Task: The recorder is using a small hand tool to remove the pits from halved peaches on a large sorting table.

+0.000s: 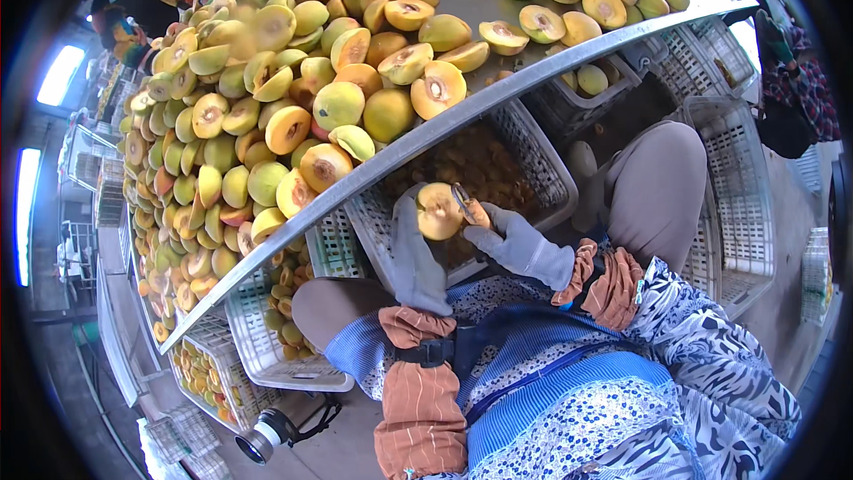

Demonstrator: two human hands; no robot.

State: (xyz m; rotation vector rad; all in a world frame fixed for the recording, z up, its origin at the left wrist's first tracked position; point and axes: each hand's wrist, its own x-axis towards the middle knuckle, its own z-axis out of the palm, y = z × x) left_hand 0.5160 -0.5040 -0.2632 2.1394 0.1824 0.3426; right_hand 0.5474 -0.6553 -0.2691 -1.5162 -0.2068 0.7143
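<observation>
My left hand [418, 258], in a grey glove, holds a halved yellow fruit [437, 213] upright, cut face toward me. My right hand [524, 249], also gloved, grips a small looped metal tool with an orange-brown handle [475, 212] at the right side of that fruit's cut face. Just beyond my hands a grey plastic crate [555, 169] holds brown scraps [471, 164]. Above them, on a metal table [569, 55], lies a big heap of halved yellow-green fruit [338, 105].
Other crates [338, 378], some with fruit, stand under the table at left and right. My knees flank the scrap crate. A co-worker's arms [133, 27] are at the upper left, another person [791, 89] at the right. A black-and-silver object [267, 436] is at lower left.
</observation>
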